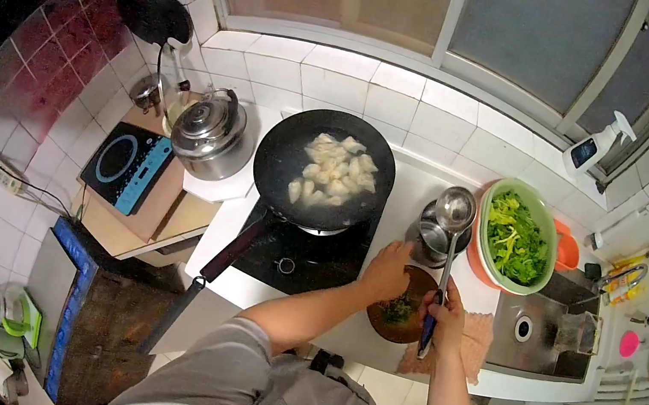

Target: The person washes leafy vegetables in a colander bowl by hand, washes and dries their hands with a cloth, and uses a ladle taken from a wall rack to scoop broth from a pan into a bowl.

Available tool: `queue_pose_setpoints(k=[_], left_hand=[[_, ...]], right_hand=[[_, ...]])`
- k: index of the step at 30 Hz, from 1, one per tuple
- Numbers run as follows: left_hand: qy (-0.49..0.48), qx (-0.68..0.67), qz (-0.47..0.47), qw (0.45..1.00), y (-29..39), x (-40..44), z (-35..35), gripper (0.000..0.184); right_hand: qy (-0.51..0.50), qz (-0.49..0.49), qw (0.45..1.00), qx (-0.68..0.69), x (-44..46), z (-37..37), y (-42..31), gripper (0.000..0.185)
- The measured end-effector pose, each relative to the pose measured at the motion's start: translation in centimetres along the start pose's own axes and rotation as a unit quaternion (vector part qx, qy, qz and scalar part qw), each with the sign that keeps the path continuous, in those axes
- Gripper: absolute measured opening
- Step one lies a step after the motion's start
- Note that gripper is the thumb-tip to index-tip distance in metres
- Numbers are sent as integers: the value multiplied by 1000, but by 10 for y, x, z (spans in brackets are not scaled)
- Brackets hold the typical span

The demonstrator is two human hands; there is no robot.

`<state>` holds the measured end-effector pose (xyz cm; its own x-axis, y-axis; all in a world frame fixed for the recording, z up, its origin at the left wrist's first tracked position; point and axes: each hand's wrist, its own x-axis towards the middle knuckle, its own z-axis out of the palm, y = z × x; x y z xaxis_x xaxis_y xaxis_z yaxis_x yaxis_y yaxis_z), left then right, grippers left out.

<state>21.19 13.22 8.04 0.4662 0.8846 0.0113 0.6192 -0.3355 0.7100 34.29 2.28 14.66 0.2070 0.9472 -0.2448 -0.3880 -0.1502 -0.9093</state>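
My right hand (445, 317) is closed round the blue-tipped handle of a metal ladle (455, 210), whose bowl hangs over a steel pot (433, 237). At the upper left rim of a brown bowl (393, 323) is my left hand (388, 272), its fingers bent together; what they hold, if anything, is hidden. Chopped greens lie in the brown bowl. Left of my hands, a black wok (271, 160) on the stove holds several pale dumplings (336, 172) in liquid.
A green basin (541, 280) of leafy greens stands beside the sink (504, 343). A pinkish cloth (474, 346) lies by the brown bowl. The wok's long handle (233, 252) points toward the front left. A lidded steel pot (213, 144) and an induction plate (123, 163) stand left.
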Motion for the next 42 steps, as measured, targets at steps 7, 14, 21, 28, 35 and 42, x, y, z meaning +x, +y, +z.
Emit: queue_pose_setpoints(k=[7, 14, 21, 28, 35, 42], left_hand=[[-9, 18, 13, 1000, -28, -98, -66, 50], [6, 135, 24, 991, -34, -130, -147, 34], [122, 189, 16, 974, -48, -132, -221, 23], [47, 221, -143, 964, -93, -153, -239, 52], [-66, 181, -238, 952, -103, -157, -249, 57], [-79, 132, -249, 956, -111, -161, -249, 50]], right_hand=[[-132, 53, 950, -277, -12, 64, -43, 76], [-163, -117, 678, -708, 13, 102, -84, 35], [-143, -135, 555, -808, 37, 116, -92, 21], [-123, -131, 575, -799, 50, 121, -58, 20], [-104, -150, 641, -746, 69, 134, -9, 19], [-111, -112, 653, -741, 87, 176, 2, 19]])
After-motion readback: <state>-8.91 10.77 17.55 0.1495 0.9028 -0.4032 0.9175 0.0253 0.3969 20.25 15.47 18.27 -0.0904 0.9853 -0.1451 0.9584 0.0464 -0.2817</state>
